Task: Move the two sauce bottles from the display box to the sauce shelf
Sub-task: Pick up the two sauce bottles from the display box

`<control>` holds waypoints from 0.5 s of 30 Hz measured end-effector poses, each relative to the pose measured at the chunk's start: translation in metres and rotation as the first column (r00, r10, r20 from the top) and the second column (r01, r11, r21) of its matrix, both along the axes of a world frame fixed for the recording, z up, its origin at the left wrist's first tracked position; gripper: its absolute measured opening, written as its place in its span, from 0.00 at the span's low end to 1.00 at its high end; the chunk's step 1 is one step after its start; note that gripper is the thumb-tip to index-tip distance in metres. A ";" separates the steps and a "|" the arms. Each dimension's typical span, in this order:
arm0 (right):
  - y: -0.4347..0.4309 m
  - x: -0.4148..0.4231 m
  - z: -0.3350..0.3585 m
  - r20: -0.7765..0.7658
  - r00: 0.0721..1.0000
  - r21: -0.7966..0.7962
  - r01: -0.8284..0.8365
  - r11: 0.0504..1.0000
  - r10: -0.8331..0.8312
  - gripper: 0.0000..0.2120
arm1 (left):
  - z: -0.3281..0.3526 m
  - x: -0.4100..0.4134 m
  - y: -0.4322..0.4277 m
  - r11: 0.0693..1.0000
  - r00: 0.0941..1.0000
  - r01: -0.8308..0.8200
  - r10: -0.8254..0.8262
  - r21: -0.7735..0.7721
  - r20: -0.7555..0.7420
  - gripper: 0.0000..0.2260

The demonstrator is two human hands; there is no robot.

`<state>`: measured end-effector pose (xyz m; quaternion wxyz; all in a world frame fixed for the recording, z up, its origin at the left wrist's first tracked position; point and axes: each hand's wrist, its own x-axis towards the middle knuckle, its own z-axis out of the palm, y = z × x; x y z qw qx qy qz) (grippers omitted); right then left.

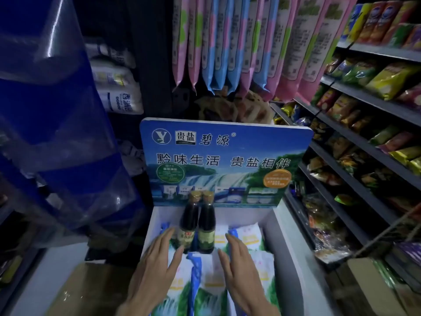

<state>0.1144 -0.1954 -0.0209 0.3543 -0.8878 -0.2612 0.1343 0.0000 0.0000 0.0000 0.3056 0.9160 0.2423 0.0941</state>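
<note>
Two dark sauce bottles with gold caps stand upright side by side in a white display box. The left bottle has a red and gold label, the right bottle a green one. They rest on white and blue salt bags lying in the box. My left hand is spread open just left of the bottles, its thumb tip close to the left bottle's base. My right hand is open just right of them, not touching. No sauce shelf is identifiable in view.
A blue printed backboard rises behind the box. Snack shelves run along the right. Pink and blue packs hang above. A blue and clear plastic rack stands at left. A cardboard box sits lower left.
</note>
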 end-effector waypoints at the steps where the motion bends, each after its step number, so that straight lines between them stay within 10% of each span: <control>1: 0.003 0.003 -0.005 -0.044 0.999 0.043 0.019 0.999 -0.017 0.50 | -0.002 0.004 0.003 1.000 1.000 -0.016 0.016 -0.014 0.010 0.37; 4: 0.013 0.017 -0.005 -0.210 0.976 0.190 0.102 0.977 -0.061 0.34 | 0.001 0.019 0.008 0.998 0.998 -0.058 0.059 -0.026 0.036 0.38; 11: 0.042 0.049 -0.010 -0.425 0.905 0.370 0.171 0.913 0.003 0.40 | -0.022 0.062 0.021 0.852 0.981 -0.074 0.155 -0.519 0.114 0.49; 15: 0.057 0.059 -0.021 -0.481 0.876 0.418 0.193 0.888 0.037 0.33 | -0.034 0.078 0.031 0.805 0.981 -0.065 0.160 -0.589 0.110 0.37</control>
